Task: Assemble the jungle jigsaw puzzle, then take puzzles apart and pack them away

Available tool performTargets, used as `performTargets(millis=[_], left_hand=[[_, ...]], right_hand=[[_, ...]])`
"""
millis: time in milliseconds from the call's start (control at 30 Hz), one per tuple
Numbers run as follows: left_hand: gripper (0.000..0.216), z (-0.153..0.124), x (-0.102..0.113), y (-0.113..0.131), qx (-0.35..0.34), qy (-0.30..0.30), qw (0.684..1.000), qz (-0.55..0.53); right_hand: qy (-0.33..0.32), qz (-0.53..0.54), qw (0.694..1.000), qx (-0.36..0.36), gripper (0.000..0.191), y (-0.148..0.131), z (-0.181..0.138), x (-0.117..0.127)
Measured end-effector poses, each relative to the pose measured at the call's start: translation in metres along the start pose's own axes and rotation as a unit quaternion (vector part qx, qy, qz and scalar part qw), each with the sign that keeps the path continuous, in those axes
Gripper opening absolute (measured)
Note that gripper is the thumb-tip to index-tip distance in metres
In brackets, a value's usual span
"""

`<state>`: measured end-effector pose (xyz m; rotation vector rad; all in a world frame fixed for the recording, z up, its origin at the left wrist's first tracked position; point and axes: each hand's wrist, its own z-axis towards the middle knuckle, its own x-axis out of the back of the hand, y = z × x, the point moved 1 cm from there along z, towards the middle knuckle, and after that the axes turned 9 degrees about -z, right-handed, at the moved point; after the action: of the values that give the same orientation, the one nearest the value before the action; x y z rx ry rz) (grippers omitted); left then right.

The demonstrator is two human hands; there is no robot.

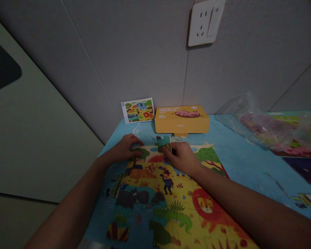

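A jigsaw puzzle with a lion, a crocodile, a leopard and a figure in a hat lies on the blue table. Between the thumb and fingers of my right hand is a green and blue puzzle piece, over the puzzle's far edge. My left hand rests at the far left corner, its thumb and fingers apart, by the tree picture. Part of the puzzle's right side is hidden under my right forearm.
Against the wall stand a picture card and an orange puzzle box. To the right lies a clear plastic bag with colourful pieces under or inside it. A wall socket is above the blue tabletop.
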<state>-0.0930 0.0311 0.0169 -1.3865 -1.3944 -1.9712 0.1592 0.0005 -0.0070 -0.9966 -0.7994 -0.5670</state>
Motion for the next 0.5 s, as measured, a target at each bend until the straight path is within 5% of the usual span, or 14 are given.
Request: performTargets(millis=[267, 500], left_hand=[[0.069, -0.0051, -0.0056, -0.0086, 0.026, -0.039, 0.998, 0.052], [0.068, -0.0046, -0.007, -0.0084, 0.035, -0.04, 0.997, 0.052]], right_hand=[[-0.034, 0.023, 0.999, -0.018, 0.04, 0.0009, 0.0014, 0.0015], [-0.053, 0.035, 0.997, 0.043, 0.035, -0.0025, -0.001, 0.0028]])
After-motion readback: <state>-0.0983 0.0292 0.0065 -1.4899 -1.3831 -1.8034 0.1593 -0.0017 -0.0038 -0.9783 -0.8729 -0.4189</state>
